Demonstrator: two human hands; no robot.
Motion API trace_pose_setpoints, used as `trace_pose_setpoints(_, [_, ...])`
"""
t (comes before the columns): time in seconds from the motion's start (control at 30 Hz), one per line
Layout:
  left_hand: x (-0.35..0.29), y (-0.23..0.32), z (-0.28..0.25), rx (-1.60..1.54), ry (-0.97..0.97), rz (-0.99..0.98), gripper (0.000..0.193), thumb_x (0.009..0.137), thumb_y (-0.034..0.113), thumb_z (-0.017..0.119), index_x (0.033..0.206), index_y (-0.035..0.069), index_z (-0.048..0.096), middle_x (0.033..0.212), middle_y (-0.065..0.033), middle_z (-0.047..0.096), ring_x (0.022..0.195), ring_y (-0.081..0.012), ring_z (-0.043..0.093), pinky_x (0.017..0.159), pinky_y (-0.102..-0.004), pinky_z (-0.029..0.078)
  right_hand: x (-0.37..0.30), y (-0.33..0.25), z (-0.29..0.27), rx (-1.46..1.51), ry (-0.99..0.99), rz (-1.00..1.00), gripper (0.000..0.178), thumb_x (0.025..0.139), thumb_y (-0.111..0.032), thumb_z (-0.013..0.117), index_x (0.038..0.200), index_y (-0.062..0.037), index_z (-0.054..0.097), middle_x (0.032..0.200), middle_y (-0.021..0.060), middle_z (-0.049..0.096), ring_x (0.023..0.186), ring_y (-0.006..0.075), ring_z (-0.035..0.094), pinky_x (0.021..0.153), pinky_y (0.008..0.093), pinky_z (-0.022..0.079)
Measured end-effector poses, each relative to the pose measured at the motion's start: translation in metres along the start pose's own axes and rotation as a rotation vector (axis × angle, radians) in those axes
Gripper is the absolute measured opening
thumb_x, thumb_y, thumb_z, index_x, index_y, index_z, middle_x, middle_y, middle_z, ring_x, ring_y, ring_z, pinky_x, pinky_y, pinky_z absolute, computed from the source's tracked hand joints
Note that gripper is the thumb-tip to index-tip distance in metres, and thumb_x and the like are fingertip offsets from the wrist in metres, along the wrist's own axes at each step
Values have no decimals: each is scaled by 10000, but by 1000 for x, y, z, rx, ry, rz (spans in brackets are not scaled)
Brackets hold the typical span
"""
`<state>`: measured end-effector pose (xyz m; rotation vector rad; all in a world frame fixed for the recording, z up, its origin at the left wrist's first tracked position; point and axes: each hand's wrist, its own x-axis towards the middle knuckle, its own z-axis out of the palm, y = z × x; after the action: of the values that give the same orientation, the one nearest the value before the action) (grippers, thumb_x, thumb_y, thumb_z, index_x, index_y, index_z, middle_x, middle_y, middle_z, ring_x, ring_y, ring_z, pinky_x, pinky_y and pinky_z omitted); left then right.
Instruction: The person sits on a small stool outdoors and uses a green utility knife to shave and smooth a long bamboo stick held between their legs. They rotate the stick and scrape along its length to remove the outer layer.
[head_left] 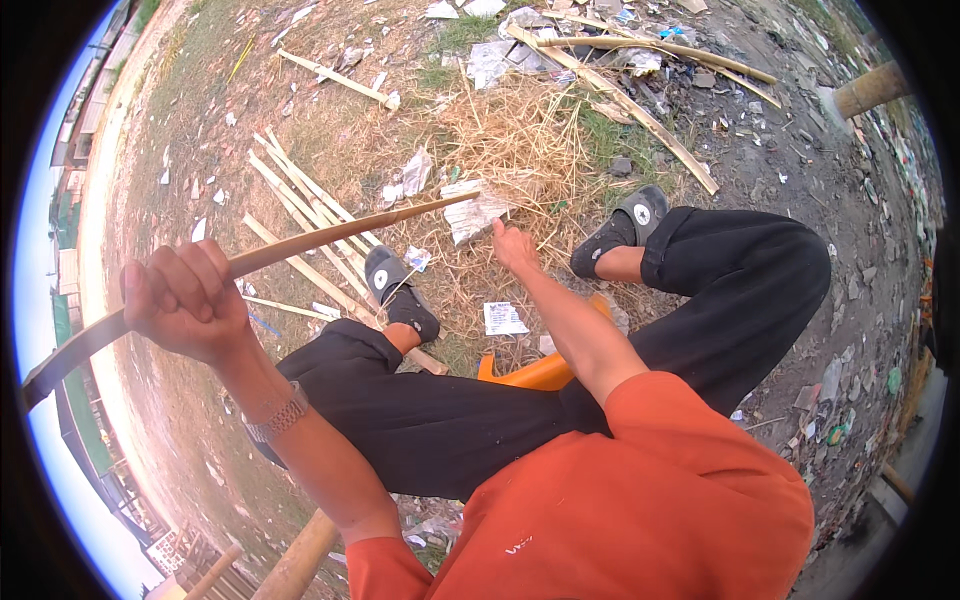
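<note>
Printed matter and emblems in the head view. A small white paper sheet (505, 318), lying on the ground (860, 330) between the slippers and the orange-red shirt, bore dark print: a heavier line along its upper edge and finer lines beneath, these too small to make out. The dark grey left slipper (385, 262) and the matching right slipper (624, 222) each carried a round white emblem enclosing a dark star. The shirt (640, 500) showed a small white mark (519, 545) on its front; whether its strokes formed letters could not be told. A pale scrap (418, 258) beside the left slipper showed bluish marks, likewise indistinct.
</note>
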<state>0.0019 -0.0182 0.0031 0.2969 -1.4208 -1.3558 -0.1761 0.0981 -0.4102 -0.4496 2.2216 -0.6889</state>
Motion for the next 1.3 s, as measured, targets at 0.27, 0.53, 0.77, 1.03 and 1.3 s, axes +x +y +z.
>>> trace_pose_setpoints(0.27, [-1,-1,5,-28,-13,15,394,929,192,424,567,188,268,402,38,246,338,-64,197,394,-224,217,-22,-43,-5,209,-64,-203,799,973,-548,221,768,89,658,806,373,602,841,502,604,832,533,454])
trace_pose_setpoints(0.53, [-2,1,4,-17,-141,5,389,937,184,396,571,186,266,392,35,256,335,-71,191,397,-227,233,-22,-37,-17,64,-98,-131,818,944,-607,219,903,66,682,957,365,609,965,513,580,896,534,440])
trace_pose_setpoints(0.77, [-4,-3,5,-85,-61,4,399,955,193,363,570,160,260,417,16,249,338,-92,197,385,-246,226,-8,-40,-18,-30,-83,-66,798,948,-598,212,1019,58,661,1020,343,610,1013,471,587,900,522,457])
trace_pose_setpoints(1.03, [-8,-1,7,-41,-4,52,358,928,146,358,584,144,256,397,6,237,299,-96,198,309,-244,219,16,-26,-9,-224,4,4,719,957,-579,233,1089,-22,669,1073,247,641,1035,386,615,872,477,488])
trace_pose_setpoints(1.3, [-4,0,6,128,317,112,378,917,136,426,581,148,255,407,11,242,309,-83,214,335,-238,229,11,-26,-30,-433,73,-95,709,959,-585,242,1020,-48,700,1022,208,666,969,360,650,802,449,518])
